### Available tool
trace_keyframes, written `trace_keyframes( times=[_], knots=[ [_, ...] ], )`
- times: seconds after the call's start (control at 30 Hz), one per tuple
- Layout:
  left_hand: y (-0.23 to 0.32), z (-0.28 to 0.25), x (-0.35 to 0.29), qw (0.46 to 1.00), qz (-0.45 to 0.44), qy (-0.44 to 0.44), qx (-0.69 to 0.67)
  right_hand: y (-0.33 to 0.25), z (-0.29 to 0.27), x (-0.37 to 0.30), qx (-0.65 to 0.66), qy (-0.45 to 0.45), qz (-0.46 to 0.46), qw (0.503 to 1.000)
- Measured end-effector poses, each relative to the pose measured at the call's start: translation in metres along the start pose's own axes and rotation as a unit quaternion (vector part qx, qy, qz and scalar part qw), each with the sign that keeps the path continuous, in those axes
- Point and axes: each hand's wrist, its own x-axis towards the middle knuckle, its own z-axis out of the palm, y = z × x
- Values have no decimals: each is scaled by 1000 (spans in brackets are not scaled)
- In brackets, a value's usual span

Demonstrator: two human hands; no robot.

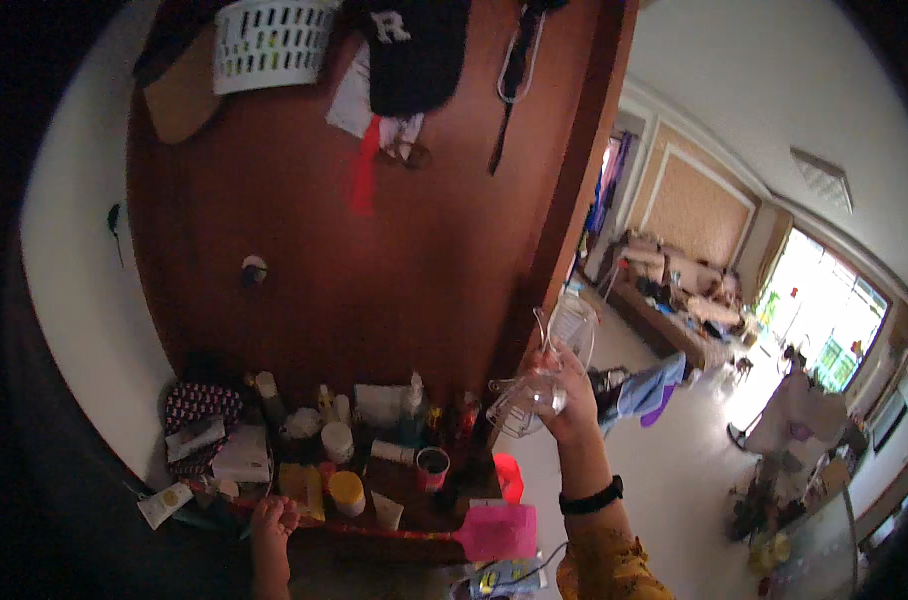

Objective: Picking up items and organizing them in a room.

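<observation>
My right hand [571,396], raised beside the right edge of the brown panel, is closed around a clear, shiny object [544,392]. Thin see-through loops and prongs stick out of it on both sides; its exact kind is not discernible. Lower down, at the front edge of the crowded shelf, my left hand [274,517] has its fingers curled round the red handle end of a pink fly swatter [499,532]. The swatter's flat head points right. Close to the left hand lie a yellow packet [301,488] and a yellow-lidded jar [346,493].
Bottles, a white tub [337,441], a red cup [433,468] and a patterned bag [199,410] crowd the shelf. Above hang a white basket [274,45] and a dark cap [414,60]. To the right, a room holds a cluttered sofa [674,300] and a standing fan [794,410].
</observation>
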Motion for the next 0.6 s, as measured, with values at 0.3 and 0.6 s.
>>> trace_keyframes(
  times=[0.3, 0.6],
  knots=[
    [-14, 11, -10, 999, -12, 33, -12, -38, 28, 33, -266, 4, -83, 960],
    [-6, -46, 0, 995, 27, 94, -35, -52, 42, 62, -450, -60, -205, 867]
  ],
)
